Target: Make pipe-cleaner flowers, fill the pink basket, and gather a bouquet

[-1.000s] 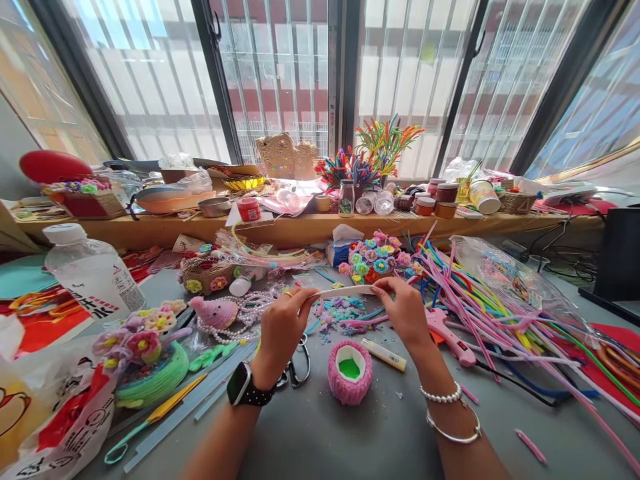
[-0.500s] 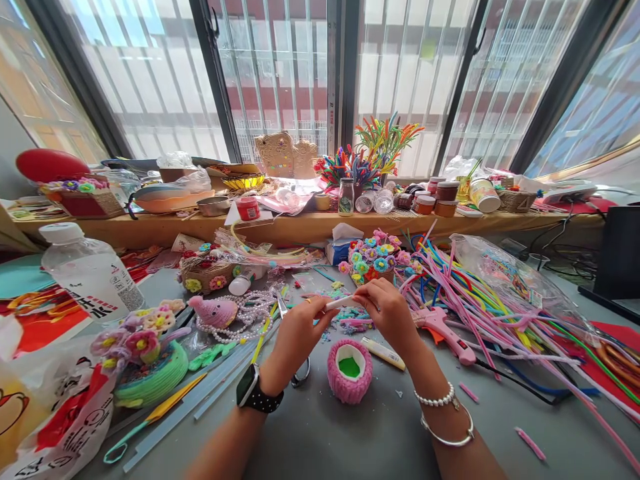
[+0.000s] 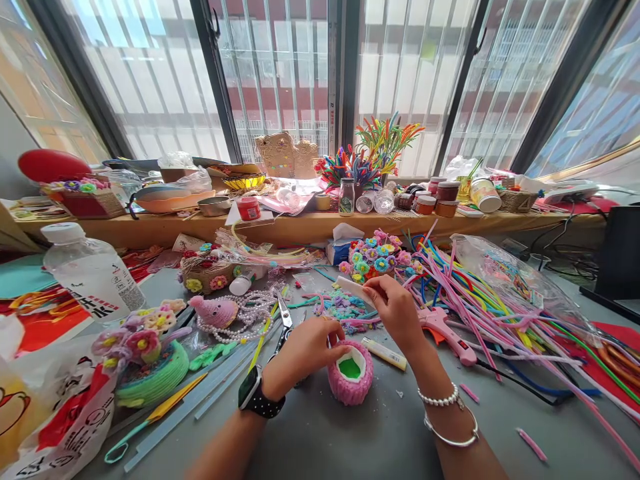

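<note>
A small pink fuzzy pot [image 3: 357, 393] with a white lining and a green inside bottom stands upright on the grey table. My left hand [image 3: 307, 347] is at its left rim, the thumb over the edge and the other fingers curled at the far side, partly hidden. My right hand [image 3: 395, 307] pinches one end of a white flat strip [image 3: 353, 288], its free end pointing left above a heap of coloured pipe-cleaner scraps [image 3: 343, 308]. Open-bladed scissors [image 3: 285, 317] lie partly under my left hand. A glue tube [image 3: 385, 355] lies right of the pot.
A pink glue gun [image 3: 447, 337] lies beside my right wrist, its black cord trailing right. Bundled pipe cleaners [image 3: 480, 293] cover the right side. Left are a crocheted flower piece [image 3: 155, 373], clear glue sticks [image 3: 185, 403], a water bottle [image 3: 95, 273] and strung beads [image 3: 257, 310].
My left hand has let go of the white strip and come down to the pot's rim. My right hand keeps the strip and has shifted slightly right. The scissors' blades now show more.
</note>
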Demonstrator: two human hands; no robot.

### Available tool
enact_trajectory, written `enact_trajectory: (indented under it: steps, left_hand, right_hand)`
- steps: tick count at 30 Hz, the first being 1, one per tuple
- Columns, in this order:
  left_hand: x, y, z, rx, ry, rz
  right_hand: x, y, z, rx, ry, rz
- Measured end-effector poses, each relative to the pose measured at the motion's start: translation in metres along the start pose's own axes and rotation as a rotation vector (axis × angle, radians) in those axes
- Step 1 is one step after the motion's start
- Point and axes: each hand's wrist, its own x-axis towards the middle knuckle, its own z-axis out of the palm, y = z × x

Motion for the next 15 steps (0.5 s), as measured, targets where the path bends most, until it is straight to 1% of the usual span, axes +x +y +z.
enact_trajectory:
  steps: [3,6,10,12,15]
  left_hand:
    - [-0.001,-0.004,-0.003,0.005,-0.037,-0.079]
    - [-0.003,-0.009,-0.006,0.029,-0.047,-0.166]
    - [-0.003,-0.010,-0.008,0.079,-0.034,-0.192]
    - [-0.003,-0.008,-0.008,0.118,-0.027,-0.212]
    - [-0.003,-0.008,-0.009,0.089,-0.071,-0.228]
  right_hand:
    - [0.000,0.000,0.000,-0.016,-0.031,0.001]
    - [0.001,-0.002,-0.003,0.002,-0.050,0.003]
    - [0.002,-0.006,-0.008,0.069,-0.101,0.033]
    - [0.002,-0.009,-0.012,0.122,-0.195,0.067]
    - [0.001,-0.011,-0.018,0.272,-0.446,0.128]
